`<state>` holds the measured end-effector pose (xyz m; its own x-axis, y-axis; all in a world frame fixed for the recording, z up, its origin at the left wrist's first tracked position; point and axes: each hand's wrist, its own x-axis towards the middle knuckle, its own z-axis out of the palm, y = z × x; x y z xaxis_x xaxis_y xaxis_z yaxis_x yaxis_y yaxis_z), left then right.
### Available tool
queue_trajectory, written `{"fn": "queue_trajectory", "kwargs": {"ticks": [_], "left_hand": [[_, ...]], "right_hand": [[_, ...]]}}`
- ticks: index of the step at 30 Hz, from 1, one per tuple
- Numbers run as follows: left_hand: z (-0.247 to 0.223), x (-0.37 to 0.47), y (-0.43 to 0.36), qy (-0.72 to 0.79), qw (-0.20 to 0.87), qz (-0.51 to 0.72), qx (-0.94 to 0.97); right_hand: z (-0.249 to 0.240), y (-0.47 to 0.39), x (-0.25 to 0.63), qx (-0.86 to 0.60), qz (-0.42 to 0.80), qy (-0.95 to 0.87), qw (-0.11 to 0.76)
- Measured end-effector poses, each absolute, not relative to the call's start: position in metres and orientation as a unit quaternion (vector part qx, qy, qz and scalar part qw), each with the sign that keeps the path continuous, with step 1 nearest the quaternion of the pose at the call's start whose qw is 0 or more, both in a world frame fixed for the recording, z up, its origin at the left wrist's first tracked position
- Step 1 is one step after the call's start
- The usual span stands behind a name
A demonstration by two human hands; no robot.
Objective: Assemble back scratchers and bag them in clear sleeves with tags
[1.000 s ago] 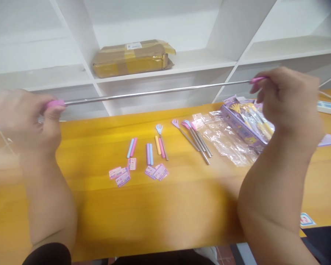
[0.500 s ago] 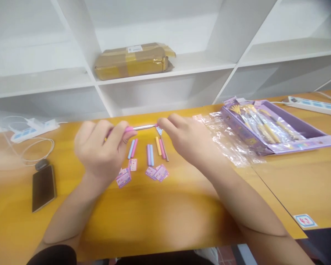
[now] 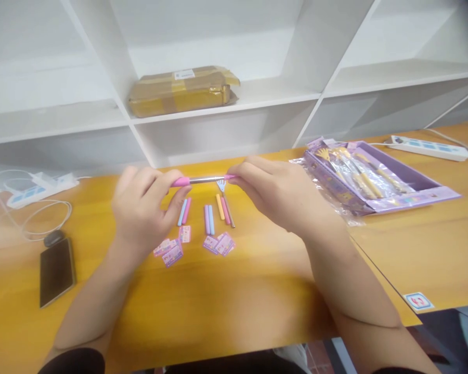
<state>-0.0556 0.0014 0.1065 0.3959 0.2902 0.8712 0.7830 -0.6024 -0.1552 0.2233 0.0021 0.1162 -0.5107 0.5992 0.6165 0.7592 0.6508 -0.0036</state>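
Note:
Between my hands a telescopic back scratcher (image 3: pixel 207 180) is held level above the table, with a pink end at each side of its metal rod. My left hand (image 3: pixel 146 208) is closed round the pink handle. My right hand (image 3: pixel 273 195) pinches the other pink end, and its fingers hide the tip. Below lies a light blue back scratcher (image 3: pixel 221 186) with a metal rod. Beside it are a yellow handle (image 3: pixel 220 206), a pink one, and pairs of blue, pink and purple handles (image 3: pixel 207 219). Small printed cards (image 3: pixel 223 243) lie nearer to me in two groups.
At the right, a purple display box (image 3: pixel 413 200) holds bagged yellow back scratchers, with clear plastic bags (image 3: pixel 335 200) beside it. A phone (image 3: pixel 57 272), cable and power strip (image 3: pixel 42 188) lie left. Another power strip (image 3: pixel 429 148) is far right. A taped carton (image 3: pixel 179 92) sits on the shelf.
My right hand has shifted right and its fingers have turned along the rod's end. Slightly more of the rod and pink end shows. My left hand still grips the handle.

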Motion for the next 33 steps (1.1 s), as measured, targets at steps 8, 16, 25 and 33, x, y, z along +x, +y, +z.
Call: {"fn": "queue_trajectory", "kwargs": {"ticks": [8, 16, 25, 33], "left_hand": [[0.109, -0.055, 0.001, -0.354, 0.274, -0.425, -0.787], [0.106, -0.056, 0.003, -0.356, 0.288, -0.425, -0.781], [0.105, -0.057, 0.004, -0.362, 0.301, -0.407, -0.783], [0.101, -0.056, 0.004, -0.354, 0.293, -0.418, -0.784]], "right_hand": [[0.112, 0.003, 0.218, -0.371, -0.141, -0.877, 0.271], [0.115, -0.001, 0.208, -0.342, -0.124, -0.901, 0.238], [0.118, -0.003, 0.205, -0.357, -0.069, -0.906, 0.215], [0.116, -0.002, 0.205, -0.363, -0.072, -0.903, 0.217]]}}
